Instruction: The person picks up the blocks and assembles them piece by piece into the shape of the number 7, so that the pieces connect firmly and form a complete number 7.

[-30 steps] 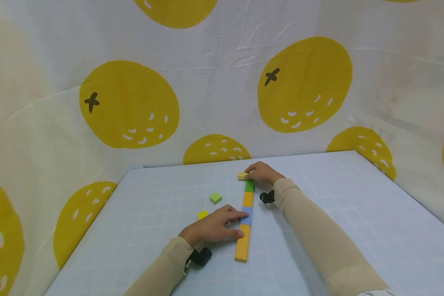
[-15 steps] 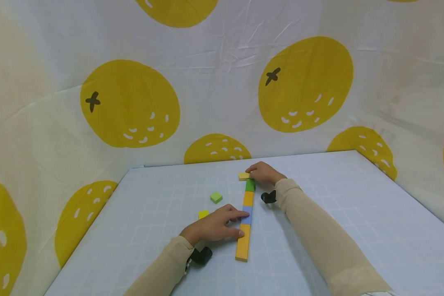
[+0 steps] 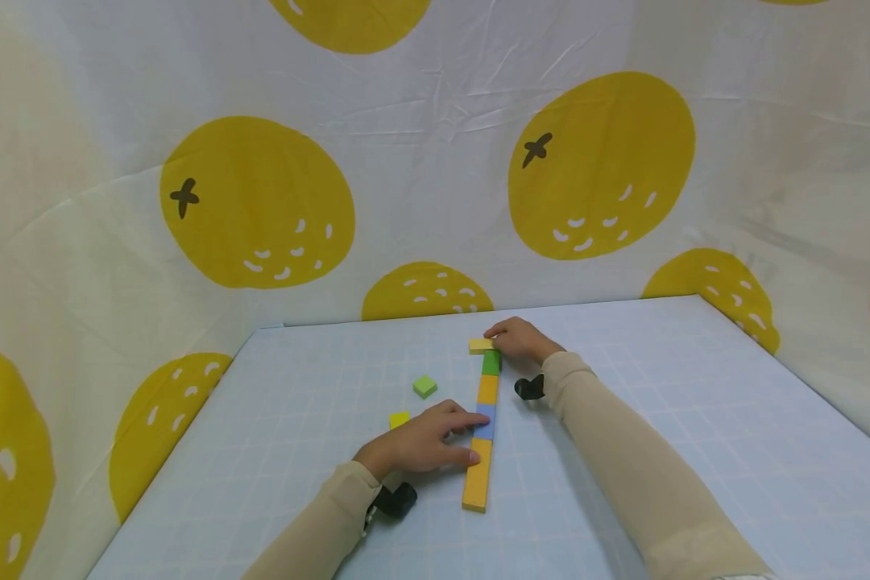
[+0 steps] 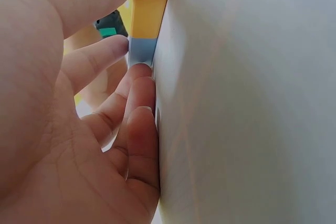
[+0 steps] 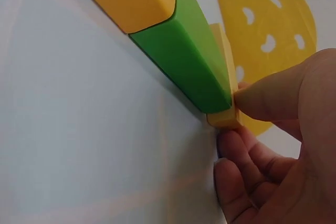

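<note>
A straight row of wooden blocks runs away from me in the head view: a long orange block, a blue block, a shorter orange block and a green block. Across the far end lies a pale yellow block. My right hand pinches that pale yellow block, thumb on its near side beside the green block. My left hand reaches from the left, index fingertip on the blue block and thumb on the long orange one; its other fingers rest low against the table.
Left of the row lie a loose lime-green block and a bright yellow block, partly hidden behind the left hand. The table has a pale checked cover. A fruit-print curtain hangs behind it and at the sides.
Nothing moves on the table beyond a very slight rightward drift of the whole head view. Both hands keep their places at the row.
</note>
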A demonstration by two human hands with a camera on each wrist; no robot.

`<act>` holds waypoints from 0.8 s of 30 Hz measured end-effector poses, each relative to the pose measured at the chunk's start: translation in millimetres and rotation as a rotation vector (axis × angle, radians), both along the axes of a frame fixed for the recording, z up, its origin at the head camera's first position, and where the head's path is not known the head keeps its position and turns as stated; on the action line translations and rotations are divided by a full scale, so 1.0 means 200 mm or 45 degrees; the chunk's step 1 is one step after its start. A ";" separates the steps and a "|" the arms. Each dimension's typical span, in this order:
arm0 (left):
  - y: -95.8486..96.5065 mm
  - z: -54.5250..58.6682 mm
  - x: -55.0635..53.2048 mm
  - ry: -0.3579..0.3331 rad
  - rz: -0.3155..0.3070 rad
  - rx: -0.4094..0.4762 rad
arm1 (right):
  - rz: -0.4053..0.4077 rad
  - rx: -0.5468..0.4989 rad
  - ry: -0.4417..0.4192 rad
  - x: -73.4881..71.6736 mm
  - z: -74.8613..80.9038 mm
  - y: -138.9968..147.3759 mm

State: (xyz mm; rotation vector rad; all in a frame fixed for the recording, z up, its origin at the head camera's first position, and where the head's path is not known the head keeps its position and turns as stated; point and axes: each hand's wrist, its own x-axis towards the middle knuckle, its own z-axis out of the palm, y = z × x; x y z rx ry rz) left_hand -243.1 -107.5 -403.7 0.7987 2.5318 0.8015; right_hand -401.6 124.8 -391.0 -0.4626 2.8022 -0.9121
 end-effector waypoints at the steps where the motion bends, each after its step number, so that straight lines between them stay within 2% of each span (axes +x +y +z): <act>1: 0.00 0.00 0.00 0.002 0.000 0.000 | -0.004 -0.001 -0.001 0.00 0.00 0.00; 24: 0.00 0.00 0.00 -0.026 0.017 0.000 | -0.059 -0.095 -0.012 0.00 -0.03 0.02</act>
